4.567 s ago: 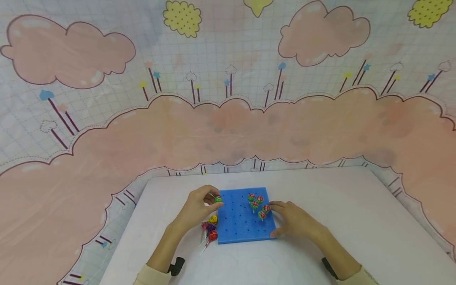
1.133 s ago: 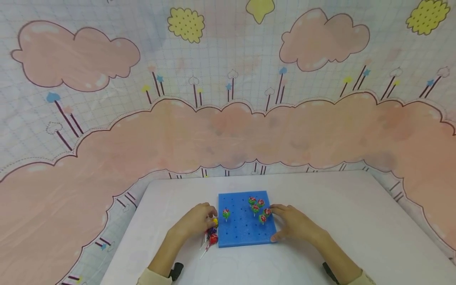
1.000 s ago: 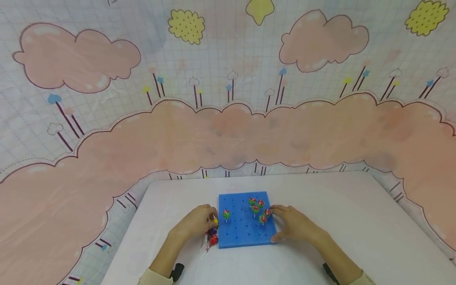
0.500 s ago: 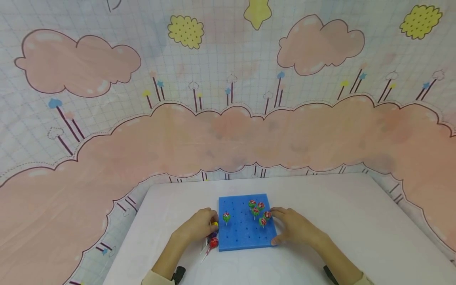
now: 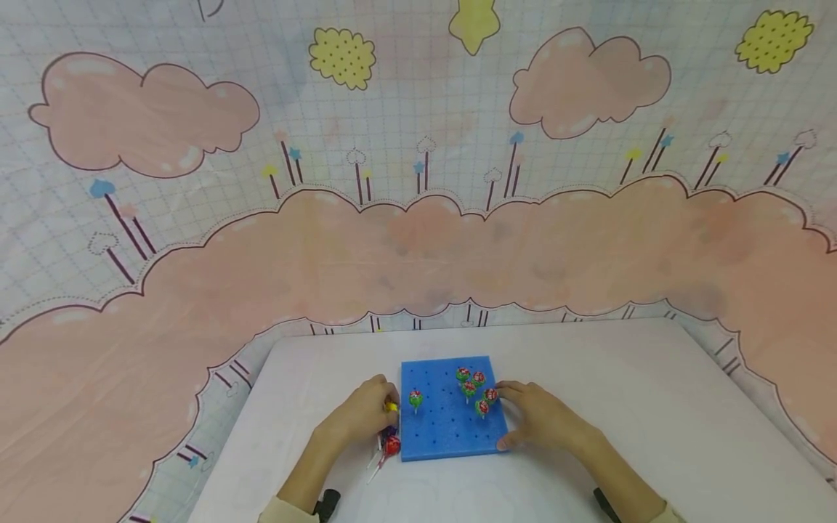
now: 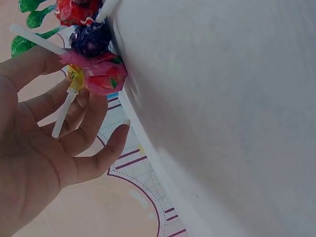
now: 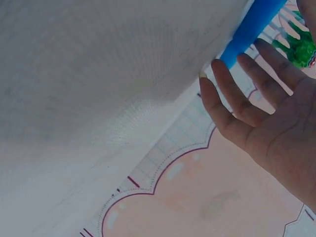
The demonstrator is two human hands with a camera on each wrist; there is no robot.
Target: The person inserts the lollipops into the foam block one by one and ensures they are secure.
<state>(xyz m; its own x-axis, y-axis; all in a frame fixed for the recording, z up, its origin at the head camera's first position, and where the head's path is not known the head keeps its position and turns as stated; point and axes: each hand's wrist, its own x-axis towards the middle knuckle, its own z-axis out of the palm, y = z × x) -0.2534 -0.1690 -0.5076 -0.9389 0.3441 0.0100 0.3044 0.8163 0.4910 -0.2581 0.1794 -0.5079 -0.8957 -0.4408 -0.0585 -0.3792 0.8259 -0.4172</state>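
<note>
Just left of the blue foam board (image 5: 434, 428), the left hand (image 5: 362, 411) pinches a yellow-wrapped lollipop (image 5: 390, 407). In the left wrist view its white stick points toward the palm, beside a pink-red lollipop (image 6: 105, 78) and a dark purple one (image 6: 92, 39). Below the hand lies a red lollipop (image 5: 391, 445). One green-and-red lollipop (image 5: 415, 399) stands upright at the board's left side; several more (image 5: 468, 388) stand at its upper right. The right hand (image 5: 546, 415) rests against the board's right edge, fingers spread and gently bent, as the right wrist view (image 7: 276, 113) shows too.
The board lies on a white table (image 5: 608, 385) and has rows of small holes. Behind the table hangs a patterned backdrop (image 5: 458, 254) with pink clouds. Loose white sticks (image 5: 375, 473) point toward the table's front, left of the board.
A green-and-red lollipop has gone from the left hand to the board's left side. The left hand has moved down to the loose lollipops and lifted the yellow one slightly. The right hand stays at the edge.
</note>
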